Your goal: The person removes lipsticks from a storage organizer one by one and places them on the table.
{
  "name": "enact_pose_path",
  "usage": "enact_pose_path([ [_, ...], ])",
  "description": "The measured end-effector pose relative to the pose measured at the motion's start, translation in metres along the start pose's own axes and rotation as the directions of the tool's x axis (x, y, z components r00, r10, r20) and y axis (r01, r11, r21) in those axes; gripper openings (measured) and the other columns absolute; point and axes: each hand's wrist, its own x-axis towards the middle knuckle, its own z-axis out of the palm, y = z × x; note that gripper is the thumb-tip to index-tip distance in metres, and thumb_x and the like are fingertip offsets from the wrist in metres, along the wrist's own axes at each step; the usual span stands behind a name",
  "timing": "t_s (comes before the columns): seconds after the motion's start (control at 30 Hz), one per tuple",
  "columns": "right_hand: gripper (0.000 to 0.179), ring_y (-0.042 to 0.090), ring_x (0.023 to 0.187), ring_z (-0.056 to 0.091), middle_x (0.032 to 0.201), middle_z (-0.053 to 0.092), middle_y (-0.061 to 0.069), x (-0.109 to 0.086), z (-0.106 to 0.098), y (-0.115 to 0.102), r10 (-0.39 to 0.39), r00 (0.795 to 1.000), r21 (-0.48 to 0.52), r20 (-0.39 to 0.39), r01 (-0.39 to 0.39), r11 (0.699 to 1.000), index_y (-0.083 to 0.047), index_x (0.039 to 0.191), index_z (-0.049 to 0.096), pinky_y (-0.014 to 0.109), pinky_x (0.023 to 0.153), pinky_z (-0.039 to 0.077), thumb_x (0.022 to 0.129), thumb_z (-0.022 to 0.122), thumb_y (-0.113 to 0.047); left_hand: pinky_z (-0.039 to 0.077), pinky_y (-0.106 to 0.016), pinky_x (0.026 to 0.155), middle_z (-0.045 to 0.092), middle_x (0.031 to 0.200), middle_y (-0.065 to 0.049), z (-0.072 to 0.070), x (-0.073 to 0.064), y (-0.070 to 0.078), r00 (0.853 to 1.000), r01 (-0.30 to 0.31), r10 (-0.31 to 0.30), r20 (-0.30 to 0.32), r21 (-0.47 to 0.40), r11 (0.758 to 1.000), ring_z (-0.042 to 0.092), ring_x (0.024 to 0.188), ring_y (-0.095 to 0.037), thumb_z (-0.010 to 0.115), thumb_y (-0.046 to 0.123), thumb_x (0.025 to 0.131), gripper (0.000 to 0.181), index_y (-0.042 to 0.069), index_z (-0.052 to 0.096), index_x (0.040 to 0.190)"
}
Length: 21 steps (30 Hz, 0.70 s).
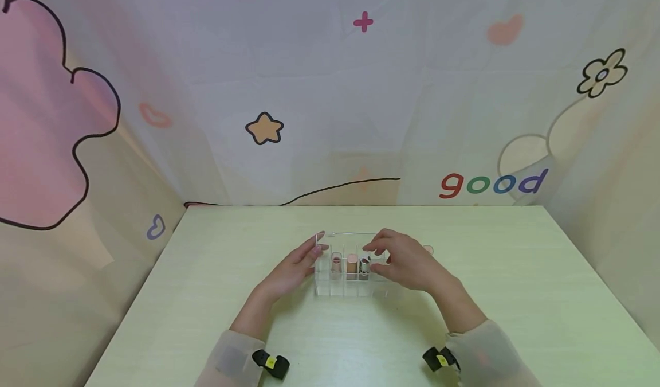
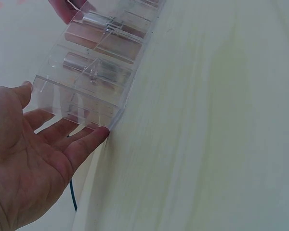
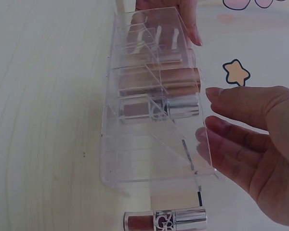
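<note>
The left hand [image 1: 291, 272], fingers extended, steadies the clear holder [image 1: 350, 288] on the worktop [image 1: 180, 318] while the right hand [image 1: 407, 258], fingers loosely spread, borders a slotted lipstick [image 3: 183, 107], apparently mid-filling; the loose lipstick [image 3: 190, 219] likely needs grasping next.

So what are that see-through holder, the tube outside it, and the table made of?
The holder looks like glossy clear plastic, perhaps acrylic: tubes show through its thin walls. The outside tube has a shiny silver end, metal or metal-coated plastic; its dark-red part could be glass or plastic. The table seems smooth wood or laminate, with faint grain-like streaks.
</note>
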Motion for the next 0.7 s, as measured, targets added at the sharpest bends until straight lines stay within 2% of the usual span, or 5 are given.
enact_pose_path([
  [0.33, 0.035, 0.026, 0.105, 0.07, 0.118, 0.071, 0.006, 0.005, 0.011, 0.001, 0.027, 0.999, -0.057, 0.045, -0.024, 0.998, -0.008, 0.124, 0.075, 0.038, 0.086, 0.06, 0.09, 0.08, -0.016, 0.042, -0.055, 0.12, 0.048, 0.16, -0.004, 0.0, 0.001, -0.002, 1.0, -0.001, 0.0, -0.005, -0.005, 1.0, 0.036, 0.155, -0.031, 0.038, 0.052, 0.111, 0.059, 0.031, 0.027, 0.165],
  [0.7, 0.032, 0.026, 0.104, 0.07, 0.115, 0.071, 0.004, 0.006, 0.015, -0.002, 0.012, 0.999, -0.088, 0.048, -0.008, 0.996, -0.008, 0.121, 0.075, 0.038, 0.087, 0.061, 0.091, 0.08, -0.016, 0.042, -0.056, 0.12, 0.048, 0.16, -0.004, -0.001, 0.002, -0.003, 1.0, -0.001, 0.001, -0.003, 0.001, 1.0, 0.036, 0.155, -0.031, 0.037, 0.053, 0.111, 0.06, 0.03, 0.027, 0.165],
])
